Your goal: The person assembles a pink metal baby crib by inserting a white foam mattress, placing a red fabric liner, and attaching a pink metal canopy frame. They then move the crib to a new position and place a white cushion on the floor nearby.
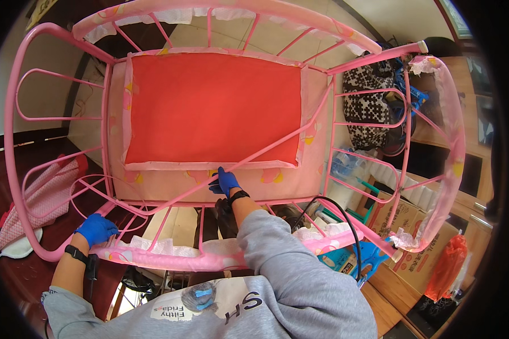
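Observation:
A pink metal crib frame (18, 152) with barred sides surrounds a red panel (215, 107) edged in pink printed cloth. A bent pink tube (283, 138) slants across the crib from upper right to lower left. My right hand (226, 182), in a blue glove, is closed around this tube near the front edge of the red panel. At the front left corner, my left hand (96, 228), also blue-gloved, grips the crib's pink rail beside a thin wire loop (131, 185); its fingertips are partly hidden. Padded pink cloth (181, 260) covers the near top rail.
A black-and-white patterned bag (367, 107) stands beyond the right end. Cardboard boxes (413, 237), a red plastic bag (448, 265) and a blue item (373, 257) lie at the lower right. A black cable (353, 226) arcs over the near rail. Pink patterned cloth (42, 195) lies at the left.

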The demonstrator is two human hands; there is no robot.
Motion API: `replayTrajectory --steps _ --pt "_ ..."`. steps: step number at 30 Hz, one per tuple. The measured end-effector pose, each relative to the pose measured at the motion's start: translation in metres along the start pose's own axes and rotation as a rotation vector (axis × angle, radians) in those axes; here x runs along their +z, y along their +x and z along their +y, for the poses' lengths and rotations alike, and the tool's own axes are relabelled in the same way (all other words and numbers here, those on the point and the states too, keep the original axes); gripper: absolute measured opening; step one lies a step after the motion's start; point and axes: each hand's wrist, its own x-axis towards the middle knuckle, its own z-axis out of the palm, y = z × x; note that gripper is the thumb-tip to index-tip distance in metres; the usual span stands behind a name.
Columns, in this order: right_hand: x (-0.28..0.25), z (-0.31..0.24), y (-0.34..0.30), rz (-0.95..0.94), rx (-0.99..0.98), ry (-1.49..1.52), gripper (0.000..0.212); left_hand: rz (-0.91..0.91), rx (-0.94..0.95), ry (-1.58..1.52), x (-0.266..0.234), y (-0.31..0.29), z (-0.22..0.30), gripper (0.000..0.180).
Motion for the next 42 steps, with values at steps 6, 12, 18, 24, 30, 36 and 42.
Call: replayTrajectory --steps 6,12,18,24,30,36,42 --pt "-0.012 0.003 -0.010 -0.015 0.001 0.005 0.060 0.175 0.067 0.137 0.005 -0.006 0.006 0.033" --pt "-0.030 0.006 -0.006 -0.072 0.074 0.035 0.048 0.183 0.188 0.128 0.014 -0.005 -0.001 0.023" --pt "-0.025 -0.003 0.001 -0.029 -0.056 -0.027 0.041 0.300 0.189 0.028 0.030 0.000 -0.016 0.022" --pt "-0.024 0.001 -0.005 -0.067 -0.064 -0.089 0.048 0.186 0.145 -0.107 0.020 0.006 -0.019 0.024" --pt "-0.030 0.001 0.002 -0.136 -0.042 -0.013 0.049 0.028 0.020 -0.026 0.014 0.006 -0.003 0.025" --pt "-0.046 0.002 0.000 -0.099 0.054 -0.136 0.050 0.128 0.105 0.076 0.019 -0.002 -0.006 0.027" --pt "-0.041 -0.014 -0.023 -0.138 0.048 -0.383 0.051 0.181 -0.091 -0.045 0.015 -0.009 0.012 0.040"
